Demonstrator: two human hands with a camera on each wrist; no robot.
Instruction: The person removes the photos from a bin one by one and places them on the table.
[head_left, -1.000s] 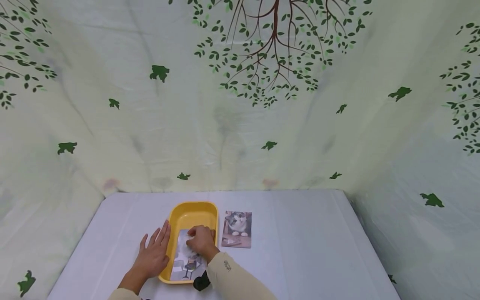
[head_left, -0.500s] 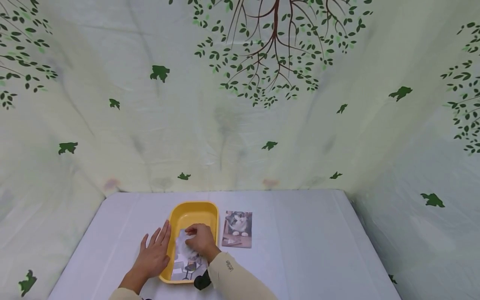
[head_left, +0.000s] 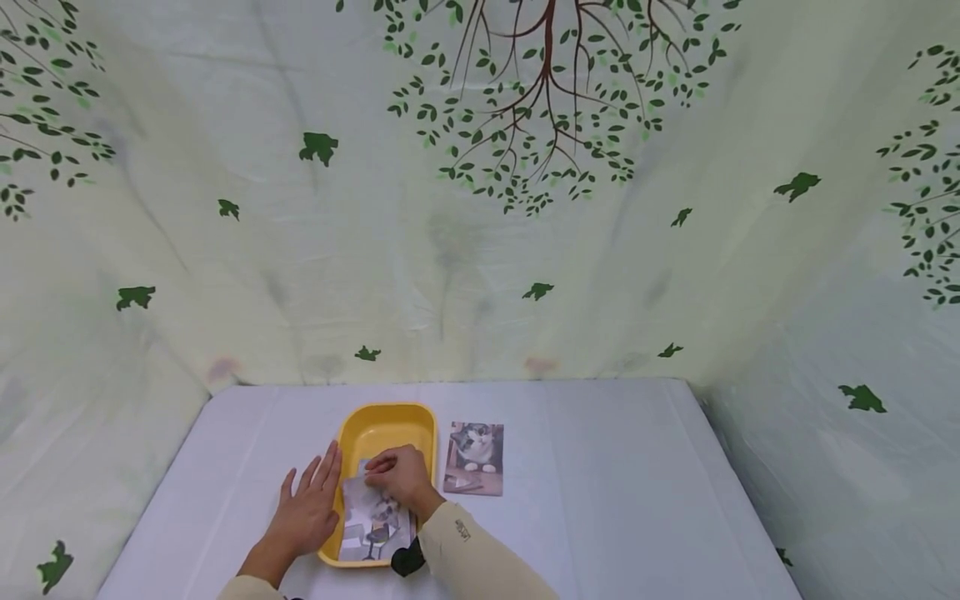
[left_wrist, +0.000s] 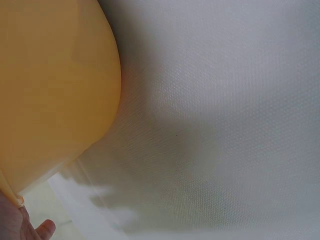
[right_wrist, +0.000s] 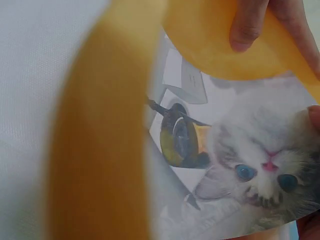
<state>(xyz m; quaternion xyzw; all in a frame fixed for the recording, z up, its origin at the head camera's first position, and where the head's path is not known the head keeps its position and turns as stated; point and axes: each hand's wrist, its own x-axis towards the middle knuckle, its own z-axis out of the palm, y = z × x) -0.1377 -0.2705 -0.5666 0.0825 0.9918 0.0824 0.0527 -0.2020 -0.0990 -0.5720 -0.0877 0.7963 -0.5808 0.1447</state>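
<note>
A yellow tray (head_left: 386,408) lies on the table, left of centre. Inside its near half is a picture card (head_left: 375,521) showing a kitten and a bird, its upper edge pinched between the thumb and fingers of my right hand (head_left: 405,477). Part of another pale card (head_left: 363,465) peeks out behind that edge. In the right wrist view the kitten card (right_wrist: 250,150) looks bowed, with my right fingertips (right_wrist: 314,116) at its edge. My left hand (head_left: 303,508) rests its straight fingers along the tray's left side; the left wrist view shows the tray's outer wall (left_wrist: 55,90).
A cat photo (head_left: 474,458) lies flat on the white tablecloth (head_left: 615,483), just right of the tray. Behind and at both sides hang pale curtains (head_left: 450,250) printed with leaves and branches. A black round object (head_left: 408,558) sits at the right wrist.
The kitten card's upper edge has come nearer to me, baring a strip of the card behind it. My right hand has shifted slightly left; the left hand stays put.
</note>
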